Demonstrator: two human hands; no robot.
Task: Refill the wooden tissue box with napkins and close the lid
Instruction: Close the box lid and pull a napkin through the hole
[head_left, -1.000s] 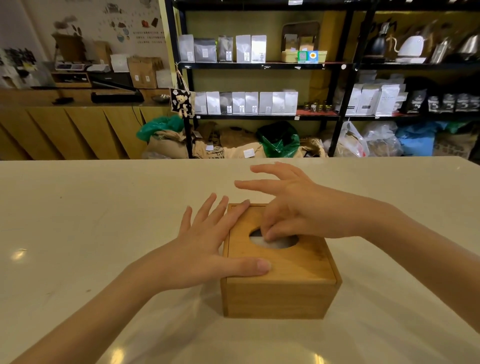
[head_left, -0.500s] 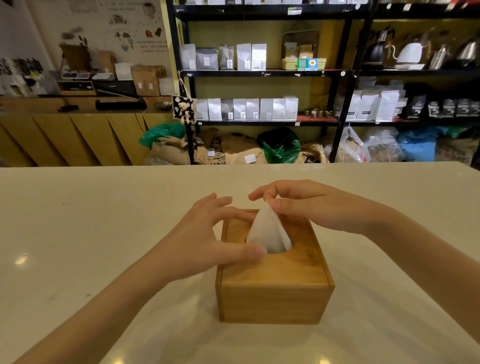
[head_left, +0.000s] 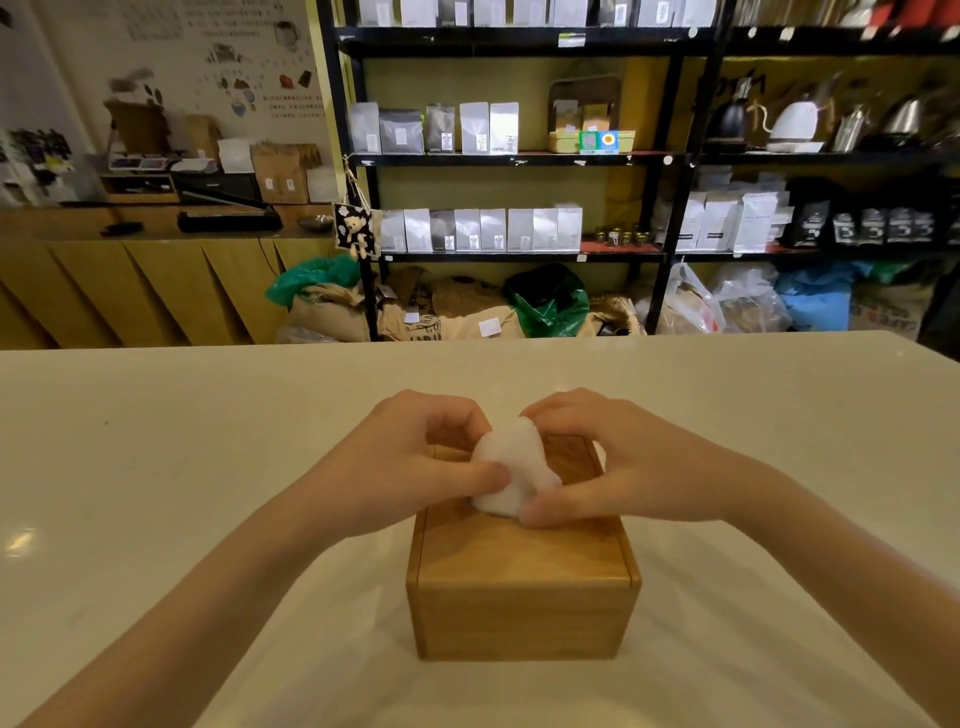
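Observation:
A wooden tissue box (head_left: 522, 597) stands on the pale table (head_left: 156, 467), its lid lying flat on top. A white napkin (head_left: 511, 470) sticks up out of the hole in the lid. My left hand (head_left: 410, 462) pinches the napkin's left side between thumb and curled fingers. My right hand (head_left: 608, 462) pinches its right side the same way. Both hands hover over the far half of the lid and hide the hole.
The table's far edge (head_left: 519, 345) runs across the view. Beyond it stand black shelves (head_left: 519, 156) with white pouches and kettles, sacks and bags on the floor (head_left: 467, 306), and a wooden counter (head_left: 130, 280) at the left.
The napkin came up out of the lid's hole. My left hand left the lid and took hold of the napkin; now both hands pinch it. The view tilted upward.

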